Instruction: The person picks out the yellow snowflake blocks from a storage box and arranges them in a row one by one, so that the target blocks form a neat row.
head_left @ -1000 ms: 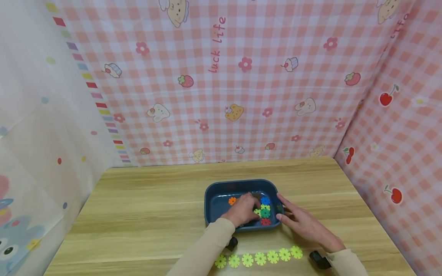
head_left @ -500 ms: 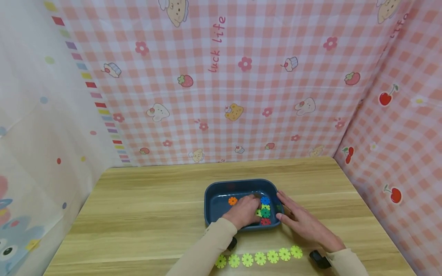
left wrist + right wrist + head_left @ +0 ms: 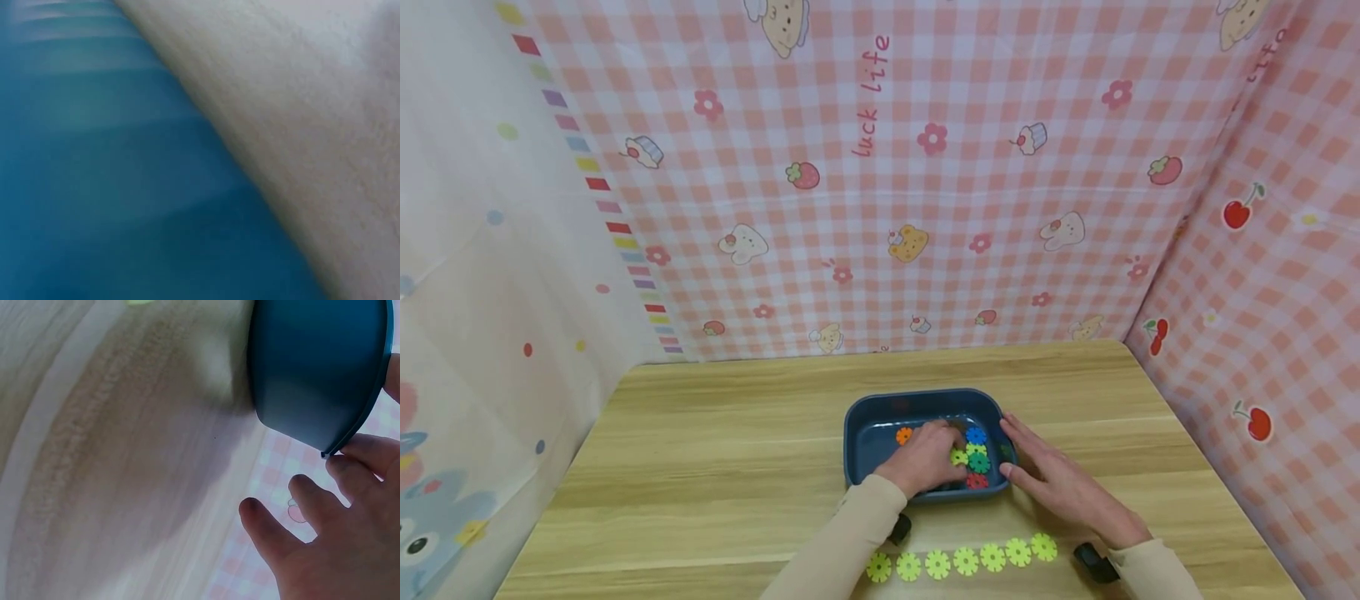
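My left hand [image 3: 925, 457] reaches down into the dark blue tray [image 3: 865, 400], its fingers bent toward the tray floor. A yellow-green flower-shaped plastic disc [image 3: 958, 457] shows between its thumb and fingers; whether they pinch it is hidden. Beside it lie a blue disc [image 3: 976, 437], a green disc [image 3: 978, 462], a red disc [image 3: 977, 482] and another yellow-green one. An orange disc [image 3: 904, 436] lies left of the fingers. My right hand [image 3: 1060, 487] touches the tray's right end with spread, fairly straight fingers. The left wrist view shows only blurred blue and skin.
A row of several yellow-green discs [image 3: 966, 562] lies on the wooden table [image 3: 715, 467] in front of the tray. Black wrist devices [image 3: 1095, 563] sit near both cuffs. A pink checked cloth [image 3: 850, 208] hangs behind the table.
My left hand shifts slightly inside the tray. The yellow-green disc by its thumb and the green disc move a little. My right hand stays at the tray's end.
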A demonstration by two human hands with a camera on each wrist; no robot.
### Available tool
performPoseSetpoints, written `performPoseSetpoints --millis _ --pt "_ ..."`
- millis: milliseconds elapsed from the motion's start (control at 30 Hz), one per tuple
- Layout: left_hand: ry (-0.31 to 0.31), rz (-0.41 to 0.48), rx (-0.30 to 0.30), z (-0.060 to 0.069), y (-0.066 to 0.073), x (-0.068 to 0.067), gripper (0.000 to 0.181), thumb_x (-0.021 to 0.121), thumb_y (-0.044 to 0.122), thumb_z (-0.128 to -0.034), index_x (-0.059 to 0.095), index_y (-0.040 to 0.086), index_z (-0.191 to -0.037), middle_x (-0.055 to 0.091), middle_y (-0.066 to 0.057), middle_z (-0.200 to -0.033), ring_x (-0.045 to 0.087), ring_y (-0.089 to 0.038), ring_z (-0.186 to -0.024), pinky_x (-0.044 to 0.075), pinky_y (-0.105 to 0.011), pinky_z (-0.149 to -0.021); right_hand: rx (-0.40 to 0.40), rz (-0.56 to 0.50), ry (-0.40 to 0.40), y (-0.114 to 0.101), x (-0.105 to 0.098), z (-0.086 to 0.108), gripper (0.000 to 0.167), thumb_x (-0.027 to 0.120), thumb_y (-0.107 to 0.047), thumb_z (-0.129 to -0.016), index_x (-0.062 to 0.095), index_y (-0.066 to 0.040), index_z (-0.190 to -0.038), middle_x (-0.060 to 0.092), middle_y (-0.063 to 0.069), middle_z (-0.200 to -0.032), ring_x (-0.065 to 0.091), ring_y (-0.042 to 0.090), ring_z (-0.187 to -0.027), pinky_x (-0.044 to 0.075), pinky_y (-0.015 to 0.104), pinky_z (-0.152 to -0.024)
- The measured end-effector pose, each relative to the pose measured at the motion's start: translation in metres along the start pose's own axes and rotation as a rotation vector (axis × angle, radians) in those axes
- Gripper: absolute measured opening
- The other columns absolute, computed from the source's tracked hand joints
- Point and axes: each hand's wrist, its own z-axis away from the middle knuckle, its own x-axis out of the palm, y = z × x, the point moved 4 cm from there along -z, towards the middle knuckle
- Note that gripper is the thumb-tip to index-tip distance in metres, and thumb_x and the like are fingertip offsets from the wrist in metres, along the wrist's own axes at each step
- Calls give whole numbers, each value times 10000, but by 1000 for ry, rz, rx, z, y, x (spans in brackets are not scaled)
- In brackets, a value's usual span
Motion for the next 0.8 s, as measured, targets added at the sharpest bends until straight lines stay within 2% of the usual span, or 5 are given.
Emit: performPoseSetpoints --millis 200,367,467,633,800 --pt "24 98 -27 8 -2 -11 295 791 261 -898 772 88 -1136 648 -7 -1052 583 -116 -898 539 -230 -793 1 25 -2 -2 0 0 671 574 -340 -1076 311 -73 -1632 224 172 -1699 298 425 -1511 317 649 -1151" --pt "88 141 -15 17 -4 -25 264 774 267 -920 782 110 -1133 649 25 -1057 581 -93 -911 537 -251 -856 14 32 -14 -2 0 1 676 564 -368 -1077 308 -89 -1636 216 155 -1704 297 425 -1512 318 652 -1149" --pt "123 160 -6 23 -5 -34 256 776 265 -924 779 121 -1136 639 42 -1056 575 -80 -907 530 -238 -847 17 37 -15 -2 0 1 676 562 -374 -1078 306 -95 -1638 213 154 -1705 292 423 -1514 317 652 -1151" --pt "161 172 20 36 -4 -47 263 776 273 -926 771 139 -1152 630 53 -1078 591 -95 -930 513 -241 -838 13 40 -10 -3 -1 1 680 563 -380 -1076 306 -96 -1638 220 162 -1702 293 426 -1513 313 657 -1151" --pt "175 146 66 49 -2 -57 285 768 283 -937 761 132 -1178 638 27 -1115 620 -122 -956 525 -250 -856 0 47 -2 -4 -1 1 683 572 -373 -1073 311 -85 -1635 232 169 -1697 298 427 -1511 314 657 -1150"
